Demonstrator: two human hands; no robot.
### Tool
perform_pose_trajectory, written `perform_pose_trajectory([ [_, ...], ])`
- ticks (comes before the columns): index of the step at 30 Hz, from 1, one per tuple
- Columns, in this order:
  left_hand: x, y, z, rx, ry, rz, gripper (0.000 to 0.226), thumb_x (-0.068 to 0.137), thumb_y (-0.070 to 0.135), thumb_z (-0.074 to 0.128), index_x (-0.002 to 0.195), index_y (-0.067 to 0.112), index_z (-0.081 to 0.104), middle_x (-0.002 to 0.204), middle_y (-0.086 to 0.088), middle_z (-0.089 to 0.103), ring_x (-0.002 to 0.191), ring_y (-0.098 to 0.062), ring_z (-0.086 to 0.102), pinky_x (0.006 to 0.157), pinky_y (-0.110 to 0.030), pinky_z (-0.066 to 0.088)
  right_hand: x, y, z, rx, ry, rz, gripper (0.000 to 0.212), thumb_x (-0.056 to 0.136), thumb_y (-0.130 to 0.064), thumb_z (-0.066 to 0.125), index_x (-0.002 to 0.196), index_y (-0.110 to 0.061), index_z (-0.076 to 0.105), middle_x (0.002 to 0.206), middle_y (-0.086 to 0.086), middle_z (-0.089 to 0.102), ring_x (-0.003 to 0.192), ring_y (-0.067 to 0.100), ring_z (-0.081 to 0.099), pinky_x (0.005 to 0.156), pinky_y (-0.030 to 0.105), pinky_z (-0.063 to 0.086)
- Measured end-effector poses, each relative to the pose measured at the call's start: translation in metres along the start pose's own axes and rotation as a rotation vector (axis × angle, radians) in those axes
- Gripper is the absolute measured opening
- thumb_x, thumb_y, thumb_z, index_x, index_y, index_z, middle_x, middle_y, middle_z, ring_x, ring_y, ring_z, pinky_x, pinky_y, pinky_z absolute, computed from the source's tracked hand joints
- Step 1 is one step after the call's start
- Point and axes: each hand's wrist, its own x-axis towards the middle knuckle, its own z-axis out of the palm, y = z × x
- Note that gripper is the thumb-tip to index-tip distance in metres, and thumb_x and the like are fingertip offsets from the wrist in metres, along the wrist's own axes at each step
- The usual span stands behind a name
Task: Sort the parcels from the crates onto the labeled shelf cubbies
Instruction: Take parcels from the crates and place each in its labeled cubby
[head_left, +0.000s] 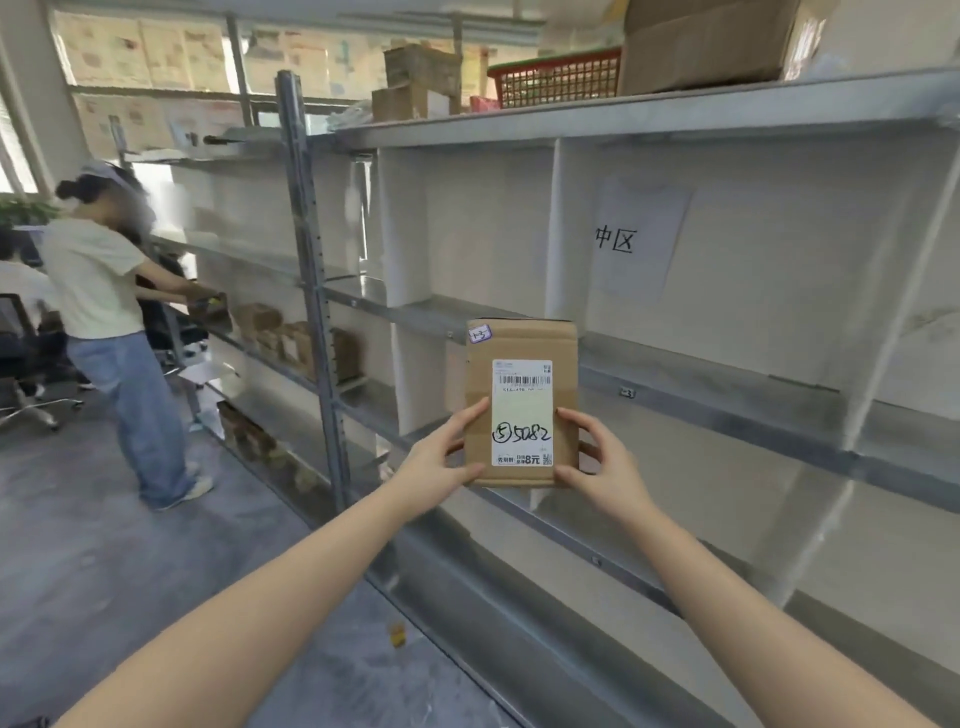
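Head cam: flat brown cardboard parcel (522, 402), rectangular, held upright in front of the metal shelf (675, 364). White shipping label (522, 413) w/ barcode, handwritten "5082"; small sticker at its top-left corner. Left hand (441, 457) and right hand (605, 460) gripped the lower edges, fingers curled round both sides. Cubby dividers looked white, smooth.

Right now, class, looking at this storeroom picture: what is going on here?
A person holds a flat brown cardboard parcel upright, left hand and right hand gripping its lower side edges, white shipping label facing the camera. It is in front of the grey metal shelf unit, not yet in any cubby. A white paper sign hangs in the cubby behind. Further left, a second person in a pale shirt works at another shelf.
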Motion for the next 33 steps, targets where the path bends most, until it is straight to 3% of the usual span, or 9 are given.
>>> perform_pose_trajectory([
  [3, 0.047, 0.009, 0.001, -0.088, -0.074, 0.051, 0.072, 0.094, 0.010, 0.064, 0.138, 0.059, 0.035, 0.133, 0.034, 0.046, 0.118, 0.009, 0.049, 0.100, -0.009, 0.038, 0.014, -0.008, -0.024, -0.065, 0.120, -0.008, 0.073, 0.077, 0.000, 0.075, 0.121, -0.053, 0.049, 0.130, -0.023, 0.050, 0.116, 0.010, 0.054, 0.105, 0.040, 0.047],
  [5, 0.079, 0.012, 0.002, -0.133, -0.116, 0.105, 0.073, 0.094, 0.011, 0.065, 0.131, 0.067, 0.039, 0.127, 0.036, 0.053, 0.121, 0.007, 0.053, 0.104, -0.020, 0.045, 0.022, -0.012, -0.037, -0.104, 0.203, 0.008, 0.072, 0.077, -0.002, 0.075, 0.124, -0.049, 0.050, 0.129, -0.023, 0.051, 0.116, 0.008, 0.054, 0.104, 0.037, 0.046],
  [9, 0.135, 0.021, 0.008, -0.152, -0.184, 0.229, 0.070, 0.094, 0.011, 0.063, 0.132, 0.063, 0.036, 0.138, 0.022, 0.051, 0.130, -0.006, 0.049, 0.107, -0.018, 0.040, 0.038, -0.018, -0.057, -0.219, 0.341, 0.018, 0.069, 0.077, -0.004, 0.076, 0.133, -0.039, 0.053, 0.132, -0.019, 0.054, 0.118, 0.006, 0.055, 0.100, 0.030, 0.048],
  [14, 0.189, 0.024, 0.017, -0.145, -0.287, 0.374, 0.075, 0.092, 0.005, 0.064, 0.137, 0.057, 0.034, 0.147, 0.020, 0.043, 0.134, -0.004, 0.044, 0.106, -0.011, 0.036, 0.058, -0.024, -0.072, -0.350, 0.466, 0.037, 0.071, 0.078, -0.002, 0.075, 0.134, -0.038, 0.051, 0.133, -0.019, 0.053, 0.119, 0.007, 0.053, 0.081, -0.001, 0.039],
  [21, 0.257, 0.024, 0.024, -0.077, -0.364, 0.480, 0.076, 0.090, 0.008, 0.067, 0.144, 0.052, 0.037, 0.151, 0.011, 0.044, 0.137, -0.005, 0.043, 0.116, -0.026, 0.033, 0.093, -0.012, -0.087, -0.530, 0.528, -0.018, 0.070, 0.079, -0.005, 0.073, 0.136, -0.037, 0.049, 0.127, -0.021, 0.052, 0.120, 0.001, 0.047, 0.087, 0.029, 0.054],
  [26, 0.299, 0.014, 0.037, -0.110, -0.366, 0.482, 0.083, 0.087, 0.002, 0.069, 0.140, 0.058, 0.040, 0.157, 0.003, 0.038, 0.140, -0.008, 0.041, 0.118, -0.033, 0.033, 0.124, 0.017, -0.097, -0.543, 0.565, 0.042, 0.072, 0.080, -0.004, 0.074, 0.136, -0.042, 0.050, 0.145, 0.001, 0.045, 0.134, 0.017, 0.043, 0.090, 0.028, 0.055],
  [29, 0.318, 0.006, 0.050, -0.112, -0.335, 0.477, 0.079, 0.086, 0.000, 0.069, 0.136, 0.056, 0.046, 0.155, 0.004, 0.039, 0.139, -0.006, 0.041, 0.119, -0.034, 0.032, 0.141, 0.033, -0.103, -0.585, 0.558, 0.081, 0.070, 0.082, -0.003, 0.072, 0.137, -0.040, 0.050, 0.148, 0.006, 0.041, 0.137, 0.020, 0.039, 0.090, 0.014, 0.048],
  [31, 0.326, 0.000, 0.059, -0.099, -0.317, 0.465, 0.075, 0.087, 0.000, 0.068, 0.132, 0.057, 0.049, 0.154, 0.010, 0.036, 0.135, -0.004, 0.043, 0.118, -0.034, 0.033, 0.150, 0.043, -0.105, -0.623, 0.552, 0.102, 0.069, 0.083, -0.001, 0.070, 0.139, -0.036, 0.050, 0.149, 0.009, 0.042, 0.141, 0.021, 0.034, 0.088, -0.005, 0.030],
  [33, 0.332, -0.007, 0.067, -0.087, -0.306, 0.475, 0.072, 0.088, -0.001, 0.066, 0.130, 0.055, 0.050, 0.148, 0.019, 0.037, 0.133, -0.004, 0.043, 0.113, -0.034, 0.040, 0.156, 0.054, -0.106, -0.640, 0.546, 0.104, 0.068, 0.083, 0.001, 0.069, 0.139, -0.032, 0.049, 0.148, 0.011, 0.043, 0.143, 0.021, 0.031, 0.084, -0.012, 0.018],
])
